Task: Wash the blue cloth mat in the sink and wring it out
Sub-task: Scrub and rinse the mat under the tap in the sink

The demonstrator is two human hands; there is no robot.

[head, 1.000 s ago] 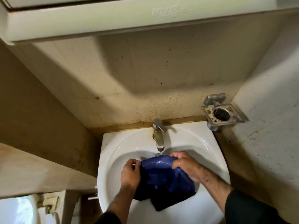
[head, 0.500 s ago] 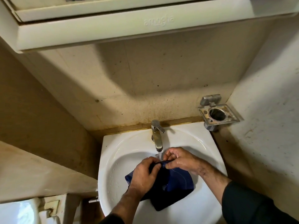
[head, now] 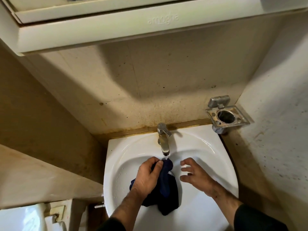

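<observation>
Left hand: the left hand (head: 146,177) grips the bunched blue cloth mat (head: 166,185), fingers curled round its top.
Right hand: the right hand (head: 195,175) hovers beside it with fingers spread, holding nothing.
Mat: in the sink (head: 208,152), its upper end under the tap (head: 164,144), the rest hanging dark and wet.
Risk, grip: with only one hand holding, the heavy wet cloth may slip down into the basin.
Risk, splash: water striking the bunched top could spray over the rim.
Risk, drain: sagging folds may cover the drain.

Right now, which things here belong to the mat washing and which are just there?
In use: blue cloth mat, sink, tap, left hand, right hand.
Just there: metal holder, cabinet.
</observation>
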